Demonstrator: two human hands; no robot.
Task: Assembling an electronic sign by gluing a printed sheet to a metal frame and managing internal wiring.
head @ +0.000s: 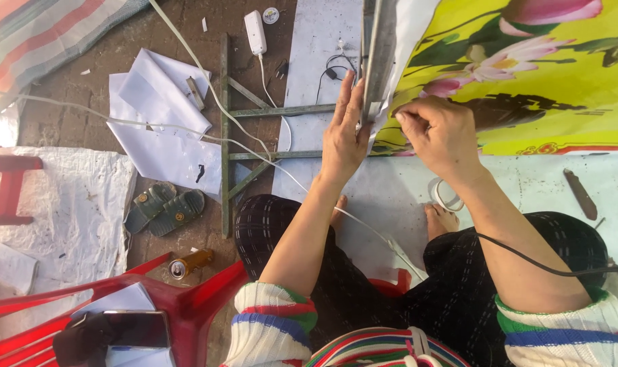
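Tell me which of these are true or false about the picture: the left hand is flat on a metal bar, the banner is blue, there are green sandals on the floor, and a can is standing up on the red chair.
1. The left hand lies flat against the upright metal bar. True.
2. The banner is blue. False: it is yellow with pink flowers.
3. A pair of green sandals lies on the floor. True.
4. A can stands upright on the red chair. False: it lies on its side on the floor beside the chair.
5. The right hand pinches at the banner's edge. True.
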